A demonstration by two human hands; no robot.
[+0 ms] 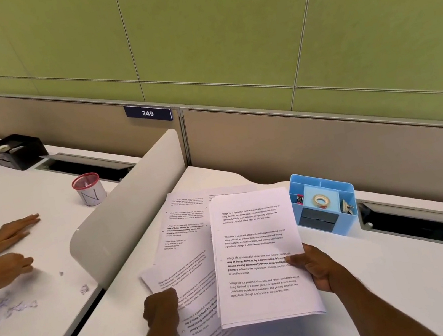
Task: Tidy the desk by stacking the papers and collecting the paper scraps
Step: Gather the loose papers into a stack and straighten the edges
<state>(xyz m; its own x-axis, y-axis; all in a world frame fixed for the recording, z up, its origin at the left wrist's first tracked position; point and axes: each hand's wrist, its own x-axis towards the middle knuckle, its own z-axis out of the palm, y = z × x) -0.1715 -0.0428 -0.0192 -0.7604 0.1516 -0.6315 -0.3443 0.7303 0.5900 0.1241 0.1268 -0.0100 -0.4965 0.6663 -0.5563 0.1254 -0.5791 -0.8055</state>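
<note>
At the far left, on the neighbouring white desk (16, 197), a second person's two hands (7, 233) rest palm-down above a scatter of small torn white paper scraps (4, 309), with two more scraps lying apart nearer the divider. Behind them stand a black plastic desk organiser (19, 152) holding a tape roll and a white cylindrical cup with a red mesh rim (88, 189), marked with a hand-drawn letter. A curved white partition panel (130, 202) separates that desk from the white desk in front of the wearer (407, 283). Just right of it, loose printed white sheets (184, 232) lie fanned and overlapping on the desk, each tilted at a different angle. The left hand (161, 308) is curled closed on the left edge of the lowest tilted sheet, fingers folded over the paper. To the right, a neater sheaf of printed white paper (260, 254) sits on top of the fanned sheets, nearly upright in the frame; the right hand (320, 265) clasps its right edge, thumb on the printed face and fingers underneath. Beyond that hand, near the back of the desk, stands a light blue plastic compartmented organiser (347, 220) with a roll of beige tape (320, 201) in its middle section and binder clips at either side. A dark cable slot (426, 225) runs along the desk's rear edge to the right, and a blue number plate reading 249 (148, 113) hangs on the beige divider wall.
</note>
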